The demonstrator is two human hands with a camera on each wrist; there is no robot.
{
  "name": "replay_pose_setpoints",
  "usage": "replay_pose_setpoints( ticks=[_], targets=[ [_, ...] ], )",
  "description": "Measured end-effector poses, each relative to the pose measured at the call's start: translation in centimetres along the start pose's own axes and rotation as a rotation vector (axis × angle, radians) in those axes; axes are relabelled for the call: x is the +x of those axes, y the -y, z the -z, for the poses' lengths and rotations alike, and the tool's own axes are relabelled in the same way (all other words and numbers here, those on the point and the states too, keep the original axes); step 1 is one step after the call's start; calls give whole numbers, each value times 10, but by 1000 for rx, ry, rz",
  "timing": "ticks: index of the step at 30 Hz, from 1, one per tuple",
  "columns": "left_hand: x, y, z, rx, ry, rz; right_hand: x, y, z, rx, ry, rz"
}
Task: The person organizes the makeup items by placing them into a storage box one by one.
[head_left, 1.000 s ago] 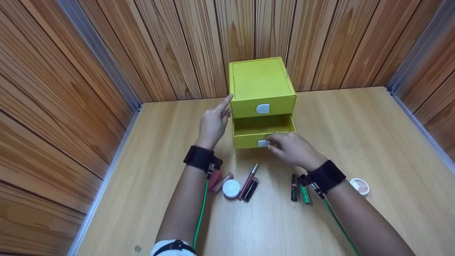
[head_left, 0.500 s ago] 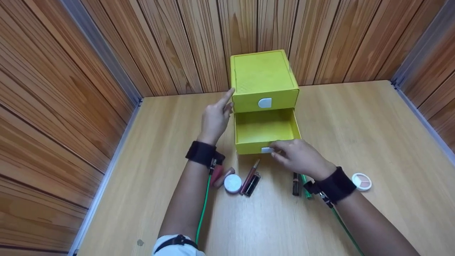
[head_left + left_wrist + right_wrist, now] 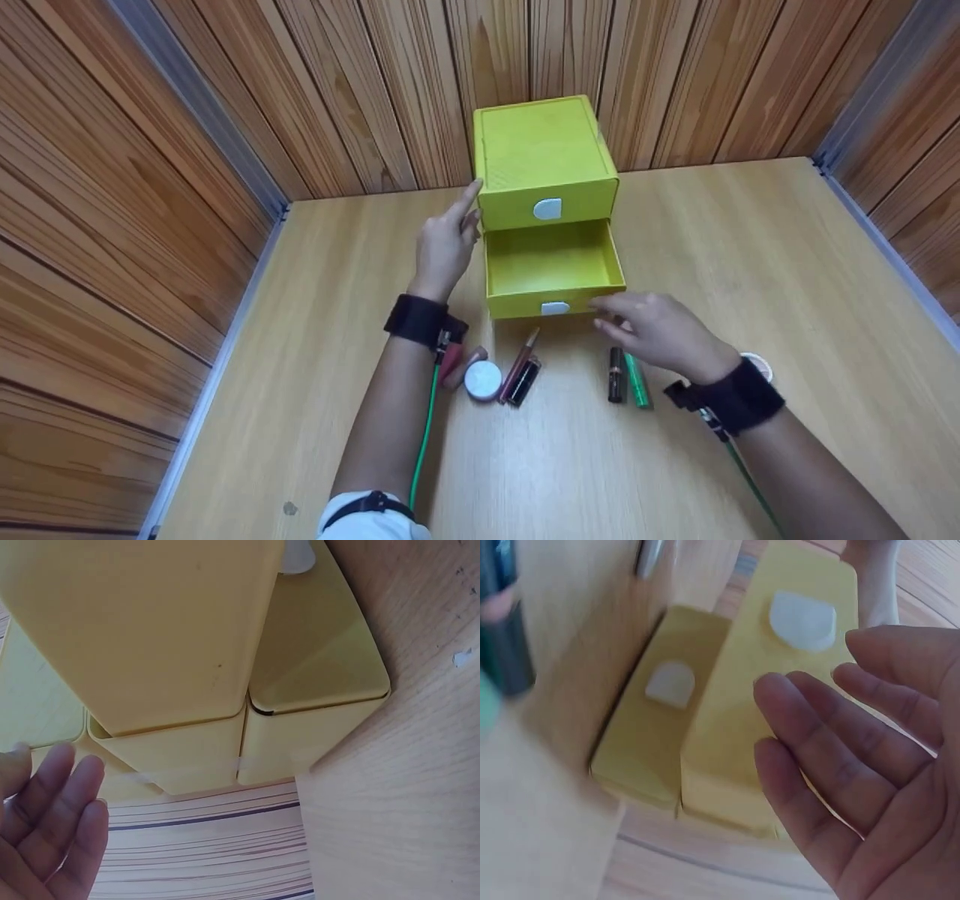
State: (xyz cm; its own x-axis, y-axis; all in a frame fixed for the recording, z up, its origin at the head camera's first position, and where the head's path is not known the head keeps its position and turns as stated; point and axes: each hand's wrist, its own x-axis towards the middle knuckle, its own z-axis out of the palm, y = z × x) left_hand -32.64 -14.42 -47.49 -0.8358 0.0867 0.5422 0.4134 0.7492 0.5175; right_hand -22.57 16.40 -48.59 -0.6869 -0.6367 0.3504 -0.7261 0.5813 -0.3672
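A yellow two-drawer box point(image 3: 544, 150) stands against the back wall, its bottom drawer point(image 3: 555, 262) pulled out and bare inside. White tabs mark both drawer fronts, including the lower tab point(image 3: 555, 308). My left hand point(image 3: 444, 244) reaches to the box's front left corner, index finger extended at the top edge. In the left wrist view the left hand's fingers point(image 3: 56, 810) are loosely bent around nothing. My right hand point(image 3: 660, 330) is just right of the lower drawer front, off the tab. The right wrist view shows its relaxed fingers point(image 3: 825, 742) holding nothing.
In front of the box lie a round white-lidded jar point(image 3: 483, 380), a lip gloss tube point(image 3: 519, 367), a dark tube point(image 3: 524, 381) and pinkish items point(image 3: 461, 365). A black tube point(image 3: 616, 375) and a green tube point(image 3: 637, 381) lie further right. A round palette point(image 3: 759, 366) is partly hidden.
The bottom drawer has come further out toward me. My right hand has let go of its tab and moved right. The left hand stays at the box's corner.
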Motion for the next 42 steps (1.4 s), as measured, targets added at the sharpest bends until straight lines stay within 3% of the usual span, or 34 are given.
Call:
replay_pose_setpoints(
  ticks=[6,11,14,18,23,26,32,39,42],
  targets=[
    [1,2,-1,-44,-2,11,-30,-15,22,-32,-64,-51],
    [0,4,-2,-69,-7,1,-64,-22,33,-66,-41,-206],
    [-1,5,-3,-91,-12,7,-87,-28,39,-42,62,-363],
    [0,5,-5,-108,-8,9,-114,-39,45,38,288,-585],
    [1,4,-5,-135,-8,1,-135,-51,44,122,437,-738],
    [1,4,-3,-152,-16,13,-140,-57,44,152,439,-765],
    [0,5,-4,-186,-44,22,-143,-63,45,146,386,-734],
    [-1,7,-11,-144,-109,-58,-144,-66,46,45,307,-697],
    [-4,8,-14,-177,-110,-64,-137,-63,53,5,283,-688]
  ],
)
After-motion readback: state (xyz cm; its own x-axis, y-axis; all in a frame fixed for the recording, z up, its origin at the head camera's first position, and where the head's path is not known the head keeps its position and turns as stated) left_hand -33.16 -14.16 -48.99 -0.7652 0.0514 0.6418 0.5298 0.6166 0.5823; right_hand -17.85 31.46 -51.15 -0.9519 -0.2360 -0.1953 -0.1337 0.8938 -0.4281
